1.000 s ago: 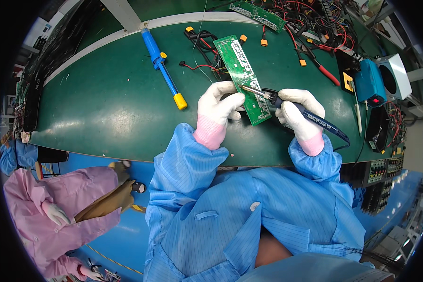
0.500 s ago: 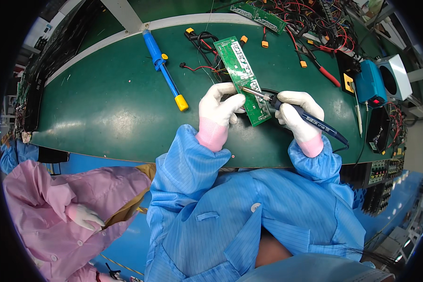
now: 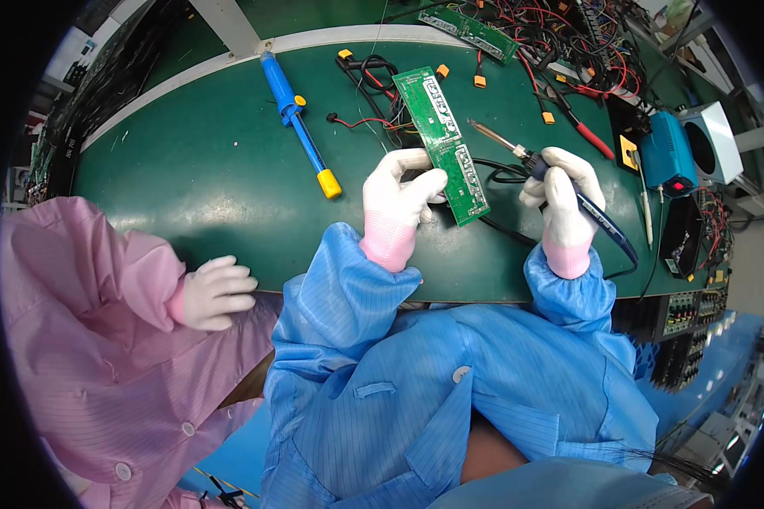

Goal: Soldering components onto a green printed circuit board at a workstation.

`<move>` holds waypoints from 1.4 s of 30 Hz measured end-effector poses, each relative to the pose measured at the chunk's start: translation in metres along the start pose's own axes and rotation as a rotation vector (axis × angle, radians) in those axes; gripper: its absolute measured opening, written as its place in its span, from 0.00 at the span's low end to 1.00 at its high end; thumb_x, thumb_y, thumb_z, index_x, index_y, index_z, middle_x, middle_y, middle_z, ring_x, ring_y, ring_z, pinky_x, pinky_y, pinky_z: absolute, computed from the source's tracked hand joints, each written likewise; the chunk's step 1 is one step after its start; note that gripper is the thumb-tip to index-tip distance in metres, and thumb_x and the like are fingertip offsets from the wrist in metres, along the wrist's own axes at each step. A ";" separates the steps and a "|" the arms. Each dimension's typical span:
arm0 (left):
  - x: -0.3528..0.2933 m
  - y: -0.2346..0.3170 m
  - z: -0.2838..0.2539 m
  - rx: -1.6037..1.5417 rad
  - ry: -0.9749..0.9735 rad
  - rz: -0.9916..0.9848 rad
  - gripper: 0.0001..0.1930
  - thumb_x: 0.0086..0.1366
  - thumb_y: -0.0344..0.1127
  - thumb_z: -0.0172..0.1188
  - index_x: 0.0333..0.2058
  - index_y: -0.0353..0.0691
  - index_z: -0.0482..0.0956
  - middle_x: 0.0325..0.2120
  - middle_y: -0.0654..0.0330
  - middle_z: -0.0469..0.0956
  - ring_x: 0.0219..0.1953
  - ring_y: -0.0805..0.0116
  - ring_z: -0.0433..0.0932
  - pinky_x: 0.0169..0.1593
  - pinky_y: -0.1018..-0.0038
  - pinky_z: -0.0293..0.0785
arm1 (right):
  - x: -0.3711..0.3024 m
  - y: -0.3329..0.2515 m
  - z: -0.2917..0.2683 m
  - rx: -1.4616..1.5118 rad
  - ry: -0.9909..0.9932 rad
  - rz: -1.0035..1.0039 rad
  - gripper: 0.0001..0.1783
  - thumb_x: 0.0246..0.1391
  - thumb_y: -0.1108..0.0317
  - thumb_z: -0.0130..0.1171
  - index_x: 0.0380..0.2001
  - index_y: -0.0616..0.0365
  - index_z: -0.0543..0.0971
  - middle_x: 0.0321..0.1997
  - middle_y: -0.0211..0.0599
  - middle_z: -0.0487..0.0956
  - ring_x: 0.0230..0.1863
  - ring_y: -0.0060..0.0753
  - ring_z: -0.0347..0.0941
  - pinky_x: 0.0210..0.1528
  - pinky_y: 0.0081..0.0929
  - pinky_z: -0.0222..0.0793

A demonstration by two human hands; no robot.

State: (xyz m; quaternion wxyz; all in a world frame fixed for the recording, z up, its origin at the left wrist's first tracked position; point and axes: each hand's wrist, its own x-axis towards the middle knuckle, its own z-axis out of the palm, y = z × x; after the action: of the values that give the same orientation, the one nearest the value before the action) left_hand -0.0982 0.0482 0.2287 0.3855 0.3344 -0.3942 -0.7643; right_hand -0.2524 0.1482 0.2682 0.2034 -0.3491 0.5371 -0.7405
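My left hand (image 3: 399,193), in a white glove, pinches the left edge of a long green circuit board (image 3: 444,140) and holds it tilted above the table. Black and red wires lie behind the board. In my gloved right hand (image 3: 566,199) is a soldering iron (image 3: 587,205), gripped like a pen. Its metal tip points up and left, to the right of the board and apart from it. A black cable trails from the iron's lower end.
A blue desoldering pump (image 3: 299,123) lies left on the green table (image 3: 187,178). A co-worker's gloved hand (image 3: 216,293) rests by the near left edge. At the right stand a teal soldering station (image 3: 672,151) and red-handled pliers (image 3: 594,140). Tangled wires (image 3: 569,42) fill the far right.
My right hand has drawn the soldering iron away from the board, to the right. The board has barely moved. At left, the co-worker has come closer, bringing a hand up to the table edge.
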 end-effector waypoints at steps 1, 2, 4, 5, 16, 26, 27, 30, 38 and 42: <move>0.001 0.000 0.001 0.009 0.011 -0.008 0.17 0.54 0.24 0.60 0.43 0.29 0.72 0.36 0.50 0.78 0.25 0.73 0.75 0.20 0.87 0.65 | 0.001 -0.003 0.002 -0.028 -0.037 0.028 0.12 0.53 0.75 0.50 0.41 0.67 0.75 0.23 0.42 0.76 0.19 0.26 0.70 0.23 0.16 0.66; 0.001 0.001 0.001 0.018 0.022 -0.015 0.17 0.54 0.24 0.60 0.44 0.29 0.72 0.36 0.50 0.78 0.25 0.73 0.75 0.20 0.87 0.65 | 0.002 -0.006 0.004 -0.056 -0.074 0.056 0.12 0.53 0.75 0.50 0.40 0.67 0.75 0.22 0.42 0.75 0.19 0.26 0.70 0.23 0.16 0.66; 0.002 0.001 0.003 0.036 0.044 -0.031 0.17 0.54 0.24 0.60 0.44 0.29 0.72 0.36 0.50 0.77 0.25 0.74 0.75 0.19 0.87 0.65 | 0.003 -0.010 0.006 -0.111 -0.148 0.113 0.11 0.54 0.75 0.49 0.40 0.66 0.75 0.21 0.41 0.75 0.18 0.26 0.69 0.22 0.16 0.65; 0.002 0.001 0.004 0.036 0.044 -0.029 0.17 0.54 0.24 0.60 0.44 0.29 0.72 0.36 0.50 0.77 0.25 0.74 0.75 0.19 0.87 0.65 | 0.003 -0.011 0.005 -0.110 -0.148 0.111 0.11 0.54 0.75 0.49 0.40 0.66 0.75 0.21 0.41 0.75 0.18 0.26 0.69 0.22 0.16 0.65; 0.000 0.000 0.005 0.008 0.051 -0.028 0.17 0.54 0.24 0.61 0.44 0.29 0.72 0.37 0.50 0.77 0.25 0.74 0.74 0.19 0.86 0.65 | -0.010 -0.001 -0.015 -0.119 -0.077 0.139 0.11 0.54 0.75 0.49 0.40 0.66 0.75 0.20 0.40 0.75 0.17 0.25 0.68 0.21 0.16 0.64; -0.004 -0.001 0.011 0.121 0.066 0.037 0.17 0.54 0.24 0.61 0.44 0.30 0.72 0.33 0.52 0.78 0.24 0.75 0.74 0.19 0.86 0.65 | -0.009 0.014 -0.013 -0.095 -0.029 0.029 0.14 0.55 0.73 0.52 0.45 0.67 0.74 0.29 0.46 0.77 0.24 0.28 0.72 0.28 0.19 0.69; -0.004 -0.001 0.012 0.123 0.071 0.038 0.17 0.54 0.24 0.61 0.44 0.30 0.72 0.33 0.52 0.78 0.24 0.75 0.74 0.19 0.86 0.65 | -0.009 0.017 -0.011 -0.117 -0.041 -0.025 0.15 0.56 0.72 0.53 0.45 0.67 0.74 0.32 0.46 0.77 0.27 0.29 0.73 0.31 0.20 0.70; -0.005 -0.001 0.013 0.133 0.073 0.045 0.17 0.54 0.25 0.61 0.44 0.30 0.72 0.32 0.52 0.78 0.24 0.76 0.74 0.19 0.85 0.65 | -0.009 0.021 -0.009 -0.242 -0.141 -0.168 0.19 0.55 0.70 0.57 0.48 0.68 0.73 0.40 0.47 0.76 0.35 0.32 0.74 0.41 0.25 0.72; -0.006 -0.004 0.015 0.135 0.074 0.052 0.18 0.54 0.26 0.62 0.44 0.28 0.72 0.32 0.53 0.78 0.24 0.76 0.74 0.21 0.85 0.68 | -0.010 0.018 0.017 -0.668 -0.290 -0.456 0.28 0.40 0.70 0.68 0.49 0.63 0.74 0.47 0.43 0.76 0.43 0.38 0.74 0.47 0.28 0.72; -0.006 0.002 0.018 0.148 0.056 0.059 0.17 0.54 0.27 0.63 0.44 0.29 0.74 0.32 0.54 0.78 0.23 0.76 0.74 0.22 0.85 0.69 | -0.009 0.018 0.019 -0.744 -0.270 -0.475 0.30 0.36 0.71 0.69 0.48 0.62 0.74 0.47 0.44 0.76 0.44 0.40 0.74 0.47 0.28 0.71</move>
State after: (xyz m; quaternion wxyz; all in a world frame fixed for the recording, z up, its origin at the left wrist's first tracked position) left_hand -0.1098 0.0589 0.2402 0.3929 0.3714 -0.4482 -0.7119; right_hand -0.2335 0.1360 0.2525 -0.0428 -0.6052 0.6400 -0.4714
